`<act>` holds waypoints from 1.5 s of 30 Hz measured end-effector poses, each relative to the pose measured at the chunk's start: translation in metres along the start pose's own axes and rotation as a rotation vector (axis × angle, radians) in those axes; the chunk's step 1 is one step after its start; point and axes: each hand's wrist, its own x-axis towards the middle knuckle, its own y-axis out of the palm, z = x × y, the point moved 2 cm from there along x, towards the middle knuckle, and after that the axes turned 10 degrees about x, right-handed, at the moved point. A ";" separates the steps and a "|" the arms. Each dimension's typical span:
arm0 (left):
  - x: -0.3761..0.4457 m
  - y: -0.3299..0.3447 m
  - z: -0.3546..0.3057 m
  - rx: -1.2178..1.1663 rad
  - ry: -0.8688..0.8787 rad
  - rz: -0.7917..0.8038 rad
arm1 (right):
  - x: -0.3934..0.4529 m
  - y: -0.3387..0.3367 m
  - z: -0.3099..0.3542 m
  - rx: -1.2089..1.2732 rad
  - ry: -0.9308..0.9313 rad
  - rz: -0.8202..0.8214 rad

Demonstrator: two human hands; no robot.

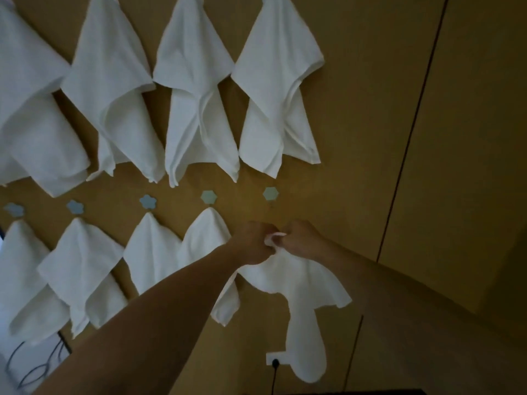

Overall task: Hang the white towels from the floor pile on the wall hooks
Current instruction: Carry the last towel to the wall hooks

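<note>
While both arms reached up to the wall [356, 138], the left hand [252, 242] and right hand [302, 238] met just below the free hook [270, 193], the rightmost in the lower row. Fingers of both hands were curled tight, pinching a bunched corner of the towel [302, 283] between them; the rest of it drooped below the wrists, one long tail reaching down past a white socket [274, 358] with a dark cable [273, 377] plugged in.

Wall: flat tan panelling, dim light, a thin dark seam [413, 129] running top to bottom at right.

Upper row: four hung towels [196, 89], peaked at the top, points down, edges overlapping their neighbours. Lower row: four more hung towels [82, 269] under flower-shaped hooks [148, 201], pale blue at left, greener at right. The nearest lower towel lay partly behind the left forearm.

Lower left corner: a pale area with looping dark wires [34, 366], blurred. Floor pile not in view.
</note>
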 end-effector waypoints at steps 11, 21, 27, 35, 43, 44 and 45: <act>0.090 0.027 0.088 -0.237 -0.268 -0.131 | 0.114 -0.009 -0.036 0.005 0.078 -0.095; 0.140 0.037 0.118 -0.269 -0.432 -0.303 | 0.175 -0.020 -0.033 0.129 0.141 -0.471; 0.135 0.068 0.114 -0.319 -0.356 -0.280 | 0.177 -0.003 -0.057 0.234 0.246 -0.449; 0.128 0.083 0.088 -0.112 -0.155 -0.243 | 0.170 0.018 -0.073 0.341 0.234 -0.435; 0.117 0.085 0.089 -0.016 -0.140 -0.265 | 0.155 0.038 -0.078 -0.075 -0.126 -0.468; 0.116 0.086 0.089 -0.008 -0.135 -0.258 | 0.154 0.039 -0.079 -0.079 -0.125 -0.455; 0.116 0.087 0.088 0.004 -0.125 -0.254 | 0.154 0.039 -0.079 -0.091 -0.122 -0.431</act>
